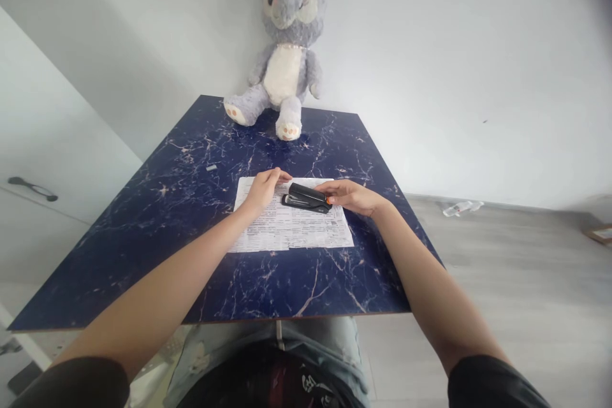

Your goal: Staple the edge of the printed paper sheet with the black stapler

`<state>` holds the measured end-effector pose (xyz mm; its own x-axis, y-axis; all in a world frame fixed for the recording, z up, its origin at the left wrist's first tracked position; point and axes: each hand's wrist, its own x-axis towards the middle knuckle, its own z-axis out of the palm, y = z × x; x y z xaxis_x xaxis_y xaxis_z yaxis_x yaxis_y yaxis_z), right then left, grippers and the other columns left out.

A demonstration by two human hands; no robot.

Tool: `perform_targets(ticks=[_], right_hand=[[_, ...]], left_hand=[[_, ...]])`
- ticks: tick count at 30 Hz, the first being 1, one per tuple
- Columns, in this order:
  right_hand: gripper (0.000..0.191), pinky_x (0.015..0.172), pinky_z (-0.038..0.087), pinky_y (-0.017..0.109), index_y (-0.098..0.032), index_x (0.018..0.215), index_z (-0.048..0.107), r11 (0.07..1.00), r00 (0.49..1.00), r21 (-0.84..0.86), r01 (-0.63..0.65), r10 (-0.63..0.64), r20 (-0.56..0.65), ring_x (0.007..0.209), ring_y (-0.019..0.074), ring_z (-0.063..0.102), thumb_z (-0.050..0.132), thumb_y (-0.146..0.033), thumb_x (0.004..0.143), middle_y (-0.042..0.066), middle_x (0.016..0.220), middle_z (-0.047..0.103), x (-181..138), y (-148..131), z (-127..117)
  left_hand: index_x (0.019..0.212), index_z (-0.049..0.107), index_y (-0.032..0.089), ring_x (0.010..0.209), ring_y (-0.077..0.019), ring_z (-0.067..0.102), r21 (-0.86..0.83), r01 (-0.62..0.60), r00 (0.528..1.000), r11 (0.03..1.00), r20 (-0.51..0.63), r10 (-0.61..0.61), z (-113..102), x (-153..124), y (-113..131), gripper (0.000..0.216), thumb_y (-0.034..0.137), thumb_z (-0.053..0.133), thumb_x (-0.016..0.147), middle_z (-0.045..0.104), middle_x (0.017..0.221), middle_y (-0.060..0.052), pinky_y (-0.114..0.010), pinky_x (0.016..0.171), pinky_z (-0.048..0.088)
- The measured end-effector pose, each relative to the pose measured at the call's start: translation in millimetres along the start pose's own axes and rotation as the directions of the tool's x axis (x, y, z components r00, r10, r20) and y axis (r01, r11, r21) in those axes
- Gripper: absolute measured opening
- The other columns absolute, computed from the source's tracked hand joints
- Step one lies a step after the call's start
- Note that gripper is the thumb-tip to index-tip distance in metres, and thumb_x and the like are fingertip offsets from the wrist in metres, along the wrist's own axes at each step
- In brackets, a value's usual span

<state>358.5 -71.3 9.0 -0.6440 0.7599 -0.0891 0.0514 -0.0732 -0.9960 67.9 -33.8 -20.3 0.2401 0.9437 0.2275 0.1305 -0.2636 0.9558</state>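
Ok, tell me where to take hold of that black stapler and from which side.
Probably pinch the stapler across its narrow body near the right end, coming from the right and above. It lies flat on the paper, running left to right, and the right hand touches that end; the left hand rests on the paper.

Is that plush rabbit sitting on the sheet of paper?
No, the plush rabbit sits at the far edge of the table, well apart from the paper, which bears only the stapler.
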Motion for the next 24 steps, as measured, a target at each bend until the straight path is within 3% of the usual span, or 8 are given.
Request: perform_targets(ticks=[3, 5, 9, 12, 15, 20, 22, 24], right_hand=[[0.053, 0.107, 0.054, 0.044, -0.022, 0.132, 0.075, 0.995, 0.989, -0.050, 0.081, -0.087, -0.122, 0.122, 0.0275, 0.070, 0.078, -0.058, 0.093, 0.013, 0.134, 0.076, 3, 0, 7], [0.055, 0.099, 0.055, 0.042, -0.021, 0.129, 0.074, 0.967, 0.962, -0.204, 0.152, -0.192, -0.194, 0.118, 0.0276, 0.070, 0.074, -0.063, 0.094, 0.013, 0.129, 0.075, 8, 0, 16], [0.045, 0.082, 0.047, 0.034, -0.020, 0.109, 0.073, 0.725, 0.930, -0.673, 0.145, -0.332, -0.156, 0.094, 0.0231, 0.064, 0.086, -0.054, 0.083, 0.008, 0.106, 0.073, 23, -2, 38], [0.032, 0.074, 0.038, 0.031, -0.020, 0.089, 0.065, 0.636, 0.931, -0.770, 0.052, -0.310, -0.193, 0.076, 0.0169, 0.054, 0.082, -0.047, 0.083, 0.000, 0.083, 0.064, 26, -7, 43], [0.028, 0.070, 0.035, 0.030, -0.021, 0.086, 0.059, 0.677, 0.891, -0.735, -0.036, -0.311, -0.330, 0.072, 0.0156, 0.051, 0.075, -0.044, 0.085, -0.003, 0.078, 0.059, 15, -16, 26], [0.023, 0.068, 0.034, 0.031, -0.022, 0.087, 0.056, 0.698, 0.739, -0.677, -0.234, -0.325, -0.591, 0.073, 0.0184, 0.053, 0.071, -0.038, 0.080, -0.002, 0.077, 0.058, -17, -29, -23], [0.022, 0.067, 0.034, 0.032, -0.022, 0.083, 0.056, 0.686, 0.731, -0.670, -0.284, -0.298, -0.614, 0.071, 0.0186, 0.052, 0.072, -0.037, 0.077, -0.002, 0.074, 0.058, -26, -29, -38], [0.021, 0.067, 0.035, 0.031, -0.021, 0.080, 0.058, 0.675, 0.775, -0.672, -0.303, -0.236, -0.587, 0.070, 0.0185, 0.053, 0.073, -0.035, 0.074, -0.002, 0.072, 0.059, -33, -27, -47]], left_hand=[[0.096, 0.075, 0.018, 0.103, -0.0243, 0.076, 0.135, -0.037, 0.999, 0.990, 0.020, 0.035, 0, -1, 3, 0.049, 0.046, 0.037, 0.111, 0.081, 0.106, -0.013, -0.041, 0.101, 0.058], [0.098, 0.075, 0.018, 0.103, -0.0247, 0.074, 0.253, -0.071, 0.997, 0.965, 0.050, 0.060, 1, -4, 7, 0.042, 0.037, 0.039, 0.111, 0.080, 0.106, -0.011, -0.042, 0.102, 0.057], [0.115, 0.074, 0.016, 0.128, -0.0301, 0.063, 0.504, -0.135, 0.990, 0.853, 0.111, 0.092, 4, -11, 12, 0.029, 0.014, 0.050, 0.100, 0.073, 0.128, -0.014, -0.047, 0.118, 0.045], [0.131, 0.067, 0.008, 0.147, -0.0384, 0.046, 0.664, -0.127, 0.992, 0.736, 0.099, 0.081, 4, -15, 11, 0.036, 0.013, 0.052, 0.099, 0.059, 0.150, -0.023, -0.056, 0.128, 0.030], [0.132, 0.066, 0.010, 0.143, -0.0398, 0.049, 0.773, -0.124, 0.992, 0.622, 0.098, 0.075, 1, -15, 12, 0.034, 0.017, 0.052, 0.101, 0.060, 0.148, -0.023, -0.058, 0.123, 0.033], [0.112, 0.066, 0.016, 0.114, -0.0373, 0.062, 0.859, -0.133, 0.989, 0.495, 0.083, 0.123, -6, -13, 20, 0.025, 0.016, 0.043, 0.104, 0.071, 0.116, -0.018, -0.054, 0.104, 0.046], [0.113, 0.065, 0.017, 0.112, -0.0367, 0.063, 0.865, -0.137, 0.985, 0.482, 0.068, 0.157, -7, -12, 23, 0.025, 0.018, 0.041, 0.106, 0.071, 0.114, -0.017, -0.053, 0.103, 0.046], [0.113, 0.063, 0.017, 0.112, -0.0357, 0.063, 0.864, -0.141, 0.983, 0.482, 0.063, 0.175, -7, -12, 23, 0.023, 0.020, 0.041, 0.107, 0.071, 0.114, -0.016, -0.052, 0.103, 0.045]])
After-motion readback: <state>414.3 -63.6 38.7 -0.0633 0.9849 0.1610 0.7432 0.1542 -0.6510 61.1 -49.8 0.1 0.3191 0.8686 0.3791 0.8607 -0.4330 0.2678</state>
